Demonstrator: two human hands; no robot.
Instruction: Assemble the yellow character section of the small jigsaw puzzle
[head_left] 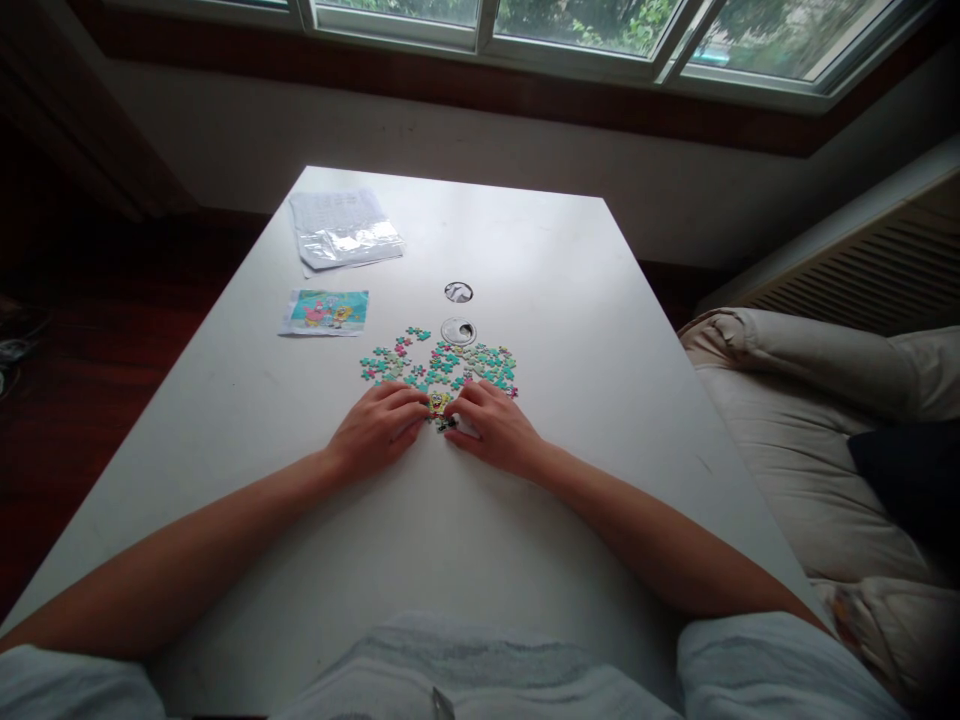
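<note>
Both my hands rest on a white table [525,500], fingertips meeting around a small joined cluster of jigsaw pieces [439,407] showing a yellow cartoon figure. My left hand [379,428] has its fingers curled and pressed on the cluster's left side. My right hand [491,425] pinches its right side. Just beyond the fingers lies a loose scatter of several teal, pink and white puzzle pieces [442,362]. A printed reference picture [327,311] with cartoon characters lies farther left.
A clear plastic bag on a sheet of paper [343,230] sits at the table's far left. A small round lid [458,330] and a round hole [458,292] lie past the pieces. A cushioned seat [810,440] stands to the right; windows run along the far wall.
</note>
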